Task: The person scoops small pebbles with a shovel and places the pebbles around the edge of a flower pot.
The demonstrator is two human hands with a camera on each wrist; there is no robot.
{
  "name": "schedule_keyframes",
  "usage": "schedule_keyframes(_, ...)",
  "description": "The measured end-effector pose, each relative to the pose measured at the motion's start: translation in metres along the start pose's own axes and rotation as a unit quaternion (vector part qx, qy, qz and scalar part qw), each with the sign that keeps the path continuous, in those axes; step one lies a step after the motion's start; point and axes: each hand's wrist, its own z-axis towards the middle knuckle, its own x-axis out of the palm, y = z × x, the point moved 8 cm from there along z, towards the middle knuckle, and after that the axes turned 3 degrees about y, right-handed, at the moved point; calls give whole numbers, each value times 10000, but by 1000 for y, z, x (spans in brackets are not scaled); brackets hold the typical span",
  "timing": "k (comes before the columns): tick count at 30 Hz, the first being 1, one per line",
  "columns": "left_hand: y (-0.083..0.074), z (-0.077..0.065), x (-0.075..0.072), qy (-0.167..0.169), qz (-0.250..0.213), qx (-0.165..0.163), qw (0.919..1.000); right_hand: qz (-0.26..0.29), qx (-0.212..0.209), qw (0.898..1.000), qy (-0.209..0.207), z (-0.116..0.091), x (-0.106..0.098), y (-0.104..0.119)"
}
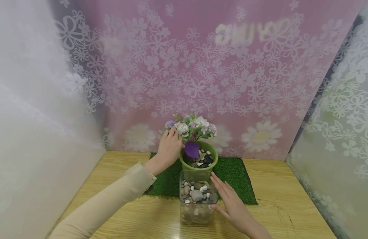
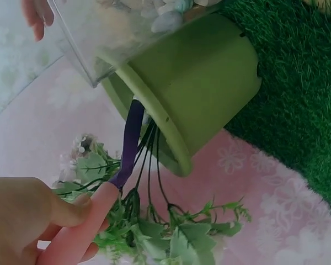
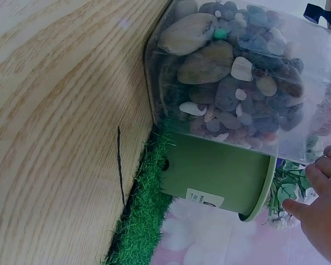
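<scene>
My left hand point(image 1: 169, 146) grips the pink handle of a small trowel point(image 2: 85, 221). Its purple blade point(image 1: 191, 149) reaches over the rim into a green flowerpot point(image 1: 214, 158). White and lilac flowers point(image 1: 199, 123) on dark stems stand in the pot, with black, white and tan pebbles point(image 1: 202, 164) around their base. In front of the pot is a clear square container point(image 1: 185, 212) partly filled with stones point(image 1: 197, 195). My right hand point(image 1: 233, 205) touches the container's right side near the rim, its fingers fairly straight. The blade's tip is hidden inside the pot in the left wrist view.
A green turf mat point(image 1: 231, 176) lies under the pot on the wooden table point(image 1: 124, 212). Directly behind the flowers hangs a pink floral curtain point(image 1: 172, 83). Pale curtains point(image 1: 37, 99) close off both sides.
</scene>
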Motion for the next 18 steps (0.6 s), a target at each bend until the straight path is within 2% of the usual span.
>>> schedule_keyframes(4,2,0,-7,-258,176,-20,9995,31,17,10000,13,0,0,0)
schedule_keyframes(9,6,-2,-11,-349,-79,-127,9993,49,43,10000,-23,1,-2,0)
schedule_keyframes(13,4,-4,-8,-264,-319,-131,9991,17,45,10000,-34,1,-1,0)
schedule_keyframes(16,-2,-6,-2,-135,-427,-56,9990,46,86,10000,14,0,1,-1)
schedule_keyframes(18,-8,-7,2,-167,-432,6,9989,70,65,10000,17,0,2,-1)
